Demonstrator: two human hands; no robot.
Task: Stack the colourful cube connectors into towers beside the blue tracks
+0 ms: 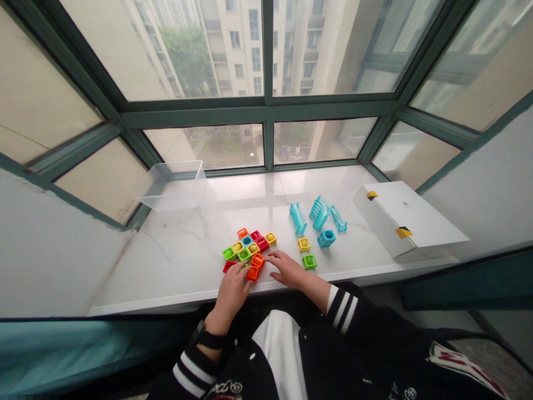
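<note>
The left hand (230, 290) curls onto a red plastic block (229, 266), its hold unclear; the open right hand (286, 269) rests against an orange block (258, 260) (steadying it, perhaps). More coloured blocks (248, 240) cluster at 12 o'clock, teal tube pieces (320, 213) lie apart at 2 o'clock.

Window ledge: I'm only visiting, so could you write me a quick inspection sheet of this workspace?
Surface: white veined stone sill.
Job's things: colourful plastic blocks in a cluster; loose yellow block, green block, teal block; teal ribbed pieces.
Clutter: clear plastic tub, white box.
Grippers: left hand and right hand, fingers against the cluster.
Cables: nothing seen.
Surroundings: green-framed window, apartment building outside.
</note>
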